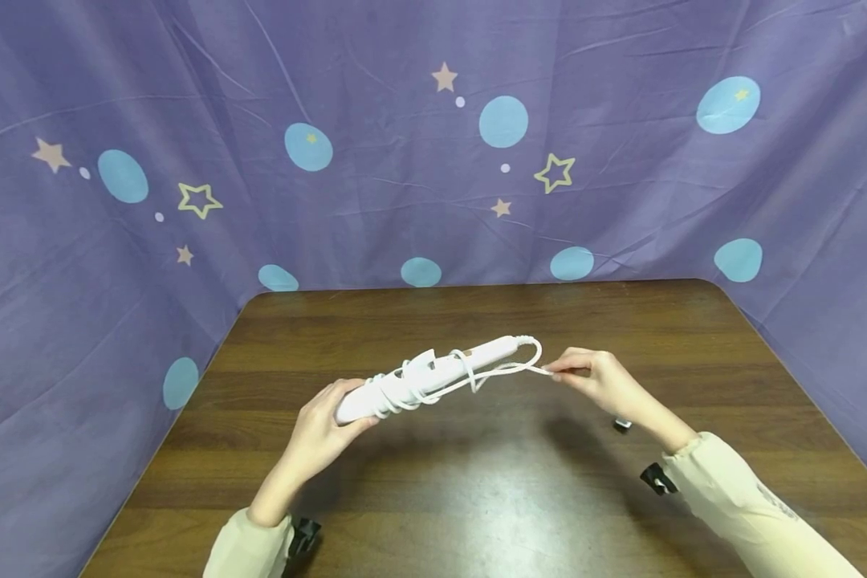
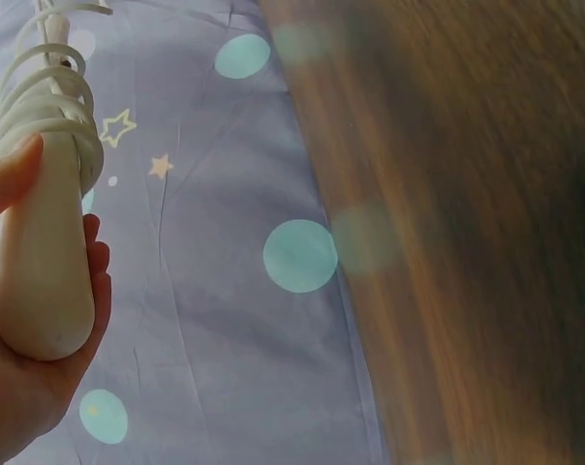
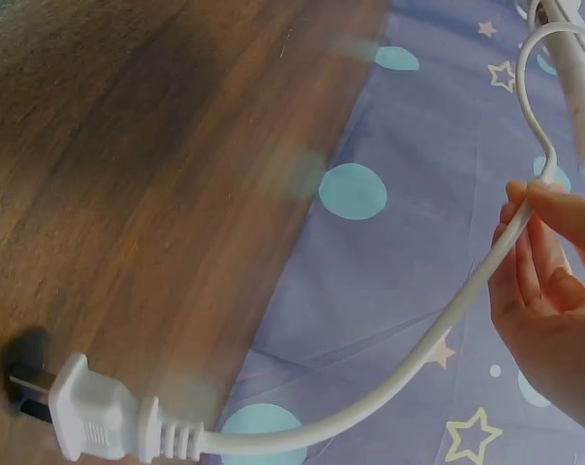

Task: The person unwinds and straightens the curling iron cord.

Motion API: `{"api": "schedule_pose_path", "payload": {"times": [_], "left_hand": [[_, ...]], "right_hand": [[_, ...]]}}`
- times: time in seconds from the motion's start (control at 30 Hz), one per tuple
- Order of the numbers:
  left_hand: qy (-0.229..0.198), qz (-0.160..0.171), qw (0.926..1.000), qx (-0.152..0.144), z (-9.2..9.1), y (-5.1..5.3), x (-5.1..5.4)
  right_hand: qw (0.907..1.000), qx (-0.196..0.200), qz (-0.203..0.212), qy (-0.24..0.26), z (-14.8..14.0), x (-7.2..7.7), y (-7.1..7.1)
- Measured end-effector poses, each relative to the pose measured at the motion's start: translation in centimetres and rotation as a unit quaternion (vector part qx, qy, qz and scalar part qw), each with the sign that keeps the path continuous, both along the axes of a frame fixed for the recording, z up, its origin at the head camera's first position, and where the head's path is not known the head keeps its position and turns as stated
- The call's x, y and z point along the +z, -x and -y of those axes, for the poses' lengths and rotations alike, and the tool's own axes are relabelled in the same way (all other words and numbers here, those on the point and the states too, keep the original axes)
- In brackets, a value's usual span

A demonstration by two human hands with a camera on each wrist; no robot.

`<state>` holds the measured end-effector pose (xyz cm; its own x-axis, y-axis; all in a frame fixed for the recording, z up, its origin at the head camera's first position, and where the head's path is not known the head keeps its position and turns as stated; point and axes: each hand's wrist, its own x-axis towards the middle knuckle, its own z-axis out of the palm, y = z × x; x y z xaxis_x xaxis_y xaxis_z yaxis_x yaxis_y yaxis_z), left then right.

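Holding a white wand-shaped appliance [image 1: 442, 371] above the wooden surface [image 1: 318, 321], the left hand [image 1: 325, 429] curls its fingers round the near, rounded end, thumb along one side. The body slants up to the right, its slimmer end far from that grip. The right hand [image 1: 610, 385] has thumb and forefinger pressed together, pinching the white cord [image 3: 409, 370] just right of the slim end. Loops of that cord lie around the body, loosest toward the slim end.

The shell looks like hard, smooth plastic: probably light enough for one hand, rigid, a little slippery, and likely to suffer from a drop. The broad left end seems a sound place to hold, as it fills the palm and leaves the coils clear; farther right, fingers would press on the loops. The cord looks bendy yet springy, so slack turns may slip along the body. It calls for a light pinch, with no hard pull at the ribbed collar [image 1: 524, 339] of the slim end. The plug [image 3: 99, 412] looks heavier than its cord and could swing; whether it touches the surface I cannot tell.
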<state>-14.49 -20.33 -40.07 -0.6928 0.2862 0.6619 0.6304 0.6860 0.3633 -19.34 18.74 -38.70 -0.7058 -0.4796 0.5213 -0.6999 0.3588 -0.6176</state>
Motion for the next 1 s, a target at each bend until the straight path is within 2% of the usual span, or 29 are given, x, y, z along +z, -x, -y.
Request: {"api": "schedule_pose_path", "payload": {"times": [0.17, 0.3, 0.57, 0.77, 1.0], "left_hand": [[0.002, -0.003, 0.9999, 0.015, 0.2, 0.1, 0.0], [0.003, -0.002, 0.9999, 0.016, 0.2, 0.2, 0.0], [0.027, 0.0, 0.9994, 0.02, 0.3, 0.4, -0.1], [0.051, 0.004, 0.9986, 0.012, 0.3, 0.4, -0.3], [0.068, 0.014, 0.9976, 0.001, 0.2, 0.4, -0.6]], "right_hand": [[0.9994, 0.028, -0.007, -0.021, -0.3, 0.0, -0.5], [0.9984, 0.049, -0.012, -0.025, -0.6, 0.3, -1.0], [0.9955, 0.094, -0.01, 0.0, -1.5, 1.7, -1.8], [0.9968, 0.078, 0.002, 0.018, -2.1, 2.9, -1.3], [0.9986, 0.004, 0.004, 0.053, -2.3, 3.6, -0.6]]}}
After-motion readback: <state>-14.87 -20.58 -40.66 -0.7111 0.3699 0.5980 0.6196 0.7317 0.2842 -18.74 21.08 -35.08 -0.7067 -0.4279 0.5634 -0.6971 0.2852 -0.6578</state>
